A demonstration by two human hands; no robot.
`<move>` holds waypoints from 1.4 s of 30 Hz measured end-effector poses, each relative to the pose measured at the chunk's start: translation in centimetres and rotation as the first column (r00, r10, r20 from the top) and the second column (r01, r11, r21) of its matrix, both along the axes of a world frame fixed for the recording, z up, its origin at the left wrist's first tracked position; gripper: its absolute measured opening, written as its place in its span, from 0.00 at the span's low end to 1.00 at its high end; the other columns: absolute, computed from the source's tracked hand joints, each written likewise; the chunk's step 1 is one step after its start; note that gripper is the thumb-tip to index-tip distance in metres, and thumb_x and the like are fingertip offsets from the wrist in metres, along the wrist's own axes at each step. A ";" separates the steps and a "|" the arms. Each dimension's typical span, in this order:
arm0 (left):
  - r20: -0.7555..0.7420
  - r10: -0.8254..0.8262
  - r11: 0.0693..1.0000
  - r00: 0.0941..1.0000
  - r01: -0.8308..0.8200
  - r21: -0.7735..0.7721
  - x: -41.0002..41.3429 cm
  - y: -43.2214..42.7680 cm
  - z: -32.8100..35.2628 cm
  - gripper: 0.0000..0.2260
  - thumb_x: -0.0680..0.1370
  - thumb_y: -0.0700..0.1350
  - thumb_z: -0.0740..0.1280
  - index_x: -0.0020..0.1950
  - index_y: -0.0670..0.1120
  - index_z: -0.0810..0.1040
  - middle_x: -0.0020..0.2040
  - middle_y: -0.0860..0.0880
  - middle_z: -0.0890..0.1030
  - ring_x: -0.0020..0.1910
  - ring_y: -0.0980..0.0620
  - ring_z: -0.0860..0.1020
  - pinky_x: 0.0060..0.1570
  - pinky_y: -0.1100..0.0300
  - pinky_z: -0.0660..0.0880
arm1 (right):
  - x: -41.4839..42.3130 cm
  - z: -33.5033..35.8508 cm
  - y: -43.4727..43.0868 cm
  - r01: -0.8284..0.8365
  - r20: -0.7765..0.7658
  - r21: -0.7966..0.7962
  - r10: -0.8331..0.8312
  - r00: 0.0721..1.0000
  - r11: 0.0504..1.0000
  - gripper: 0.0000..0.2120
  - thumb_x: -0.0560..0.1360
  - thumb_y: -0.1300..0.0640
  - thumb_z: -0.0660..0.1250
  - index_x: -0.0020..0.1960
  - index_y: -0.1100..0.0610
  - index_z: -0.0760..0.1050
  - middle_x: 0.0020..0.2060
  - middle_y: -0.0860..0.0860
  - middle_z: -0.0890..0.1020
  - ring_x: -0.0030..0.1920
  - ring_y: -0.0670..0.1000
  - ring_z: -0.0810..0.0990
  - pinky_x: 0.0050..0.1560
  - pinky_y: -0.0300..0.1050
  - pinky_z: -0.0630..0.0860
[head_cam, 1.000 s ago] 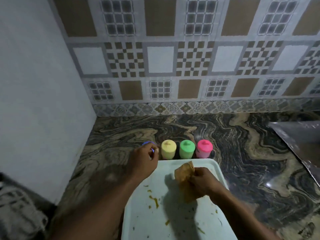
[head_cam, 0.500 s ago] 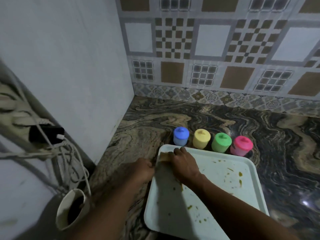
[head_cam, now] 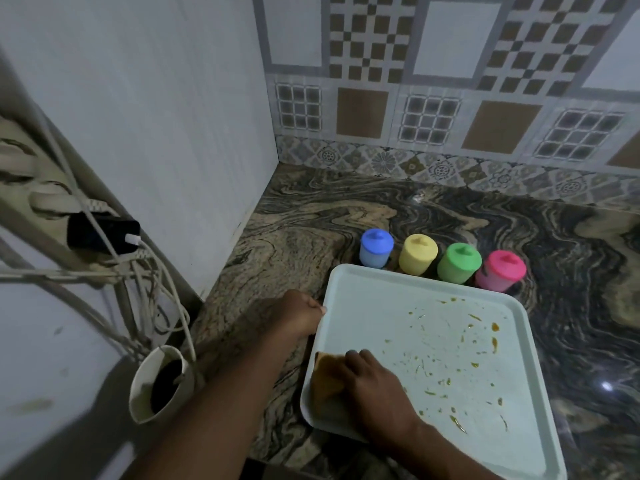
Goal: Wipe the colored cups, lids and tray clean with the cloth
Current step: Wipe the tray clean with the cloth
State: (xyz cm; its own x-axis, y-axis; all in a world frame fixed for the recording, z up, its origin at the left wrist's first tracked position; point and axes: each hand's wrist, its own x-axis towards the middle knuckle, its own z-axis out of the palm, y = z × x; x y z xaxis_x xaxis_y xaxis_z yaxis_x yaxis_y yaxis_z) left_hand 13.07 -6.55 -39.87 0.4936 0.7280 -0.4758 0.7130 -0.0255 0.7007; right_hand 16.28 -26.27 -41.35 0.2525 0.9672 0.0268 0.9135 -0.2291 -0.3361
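Right hand [head_cam: 374, 386] flat, pressing brown cloth [head_cam: 323, 374] | now slid from far corner down left side of tray [head_cam: 398, 306] | left hand [head_cam: 301, 315] clamps its rim | lidded cups [head_cam: 418, 259] lined up behind.

Cups [head_cam: 418, 255] behind tray [head_cam: 374, 306], wall [head_cam: 156, 116] L
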 end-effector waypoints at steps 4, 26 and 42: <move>-0.014 -0.022 0.999 1.000 0.022 -0.038 -1.0 -0.8 -2.2 0.08 0.77 0.44 0.72 0.41 0.41 0.82 0.45 0.42 0.84 0.43 0.44 0.83 0.52 0.49 0.81 | -0.2 0.7 -1.4 -0.006 -0.239 -0.118 -0.022 0.971 0.993 0.12 0.76 0.51 0.64 0.58 0.49 0.79 0.47 0.50 0.78 0.47 0.51 0.77 0.43 0.44 0.72; -0.030 -0.028 0.996 0.999 0.030 0.084 -0.6 -1.3 -2.6 0.09 0.76 0.49 0.70 0.40 0.45 0.81 0.41 0.47 0.84 0.42 0.47 0.82 0.50 0.49 0.82 | -1.0 1.2 -5.0 -0.053 -0.206 -0.049 0.041 0.978 0.997 0.20 0.69 0.50 0.61 0.59 0.42 0.81 0.54 0.41 0.84 0.52 0.47 0.80 0.48 0.43 0.79; -0.248 -0.117 0.875 0.962 0.218 0.433 -1.7 -5.4 -3.1 0.12 0.83 0.54 0.58 0.46 0.47 0.72 0.49 0.43 0.80 0.48 0.40 0.78 0.41 0.54 0.68 | -1.3 -1.5 -7.3 0.039 0.027 -0.015 -0.038 0.999 0.999 0.21 0.55 0.50 0.79 0.48 0.49 0.83 0.43 0.46 0.82 0.41 0.52 0.77 0.31 0.45 0.75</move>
State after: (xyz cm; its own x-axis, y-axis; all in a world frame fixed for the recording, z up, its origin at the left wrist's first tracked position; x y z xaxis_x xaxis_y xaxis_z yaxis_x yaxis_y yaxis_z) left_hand 11.34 -11.92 -42.95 0.5544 0.8028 -0.2195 0.7967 -0.4355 0.4190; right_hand 14.95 -33.62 -42.88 0.2889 0.9572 0.0187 0.9124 -0.2694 -0.3082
